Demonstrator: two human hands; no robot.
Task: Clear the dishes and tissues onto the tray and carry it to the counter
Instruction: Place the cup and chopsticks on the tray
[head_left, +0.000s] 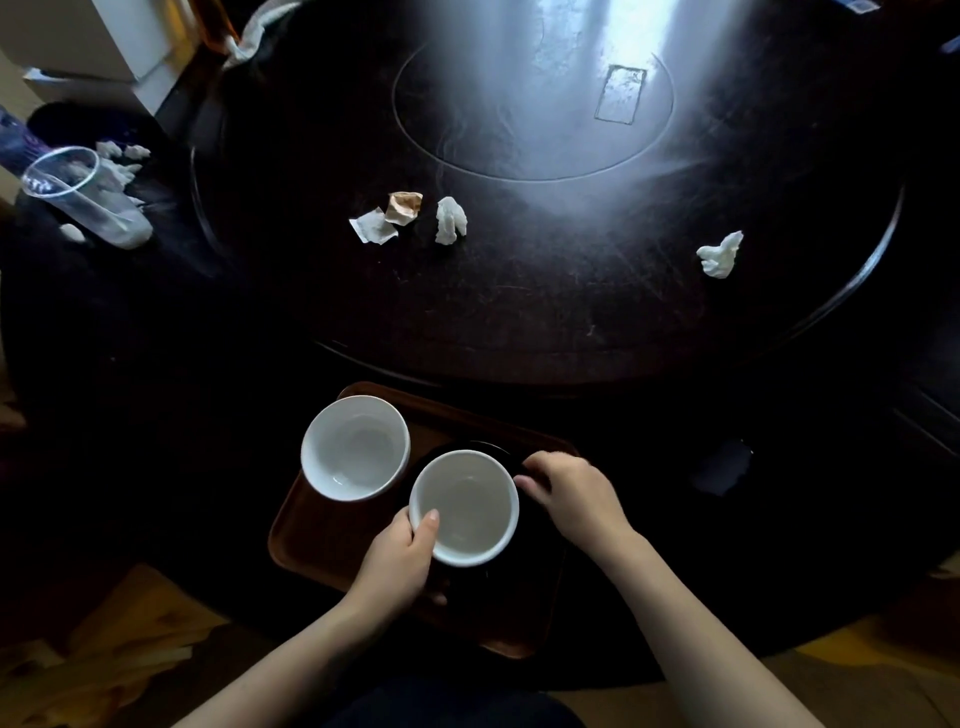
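Head view, looking down: dark round tabletop (571, 312) with a brown tray (322, 540) at its near edge, directly in front of the person. Two white bowls on the tray: far-left bowl (355, 447) stands free; near bowl (464, 507) sits on what looks like a dark plate (519, 561), hard to make out against the dark surface. Left hand (402, 556) pinches the near bowl's rim, thumb inside, fingers curled under the outer wall. Right hand (574, 496) curled at the plate's right edge, fingertips touching or just beside it; grip cannot be told for certain. Dishes near the person look loaded, so the tissues are likely next. Farther out on the tabletop, beyond the tray: a flat white wrapper (373, 232), a brownish crumpled paper (403, 207) touching it, and a white tissue wad (450, 220) just beside them, all straight ahead, slightly left of centre. Another tissue wad (720, 254) lies well apart to the right, on the right hand's side. Central cluster sits roughly between both hands' lines of reach; left hand is marginally nearer. Far left: a clear plastic cup (83, 200) lying tilted among more white scraps (122, 156), left hand's side, a long reach.
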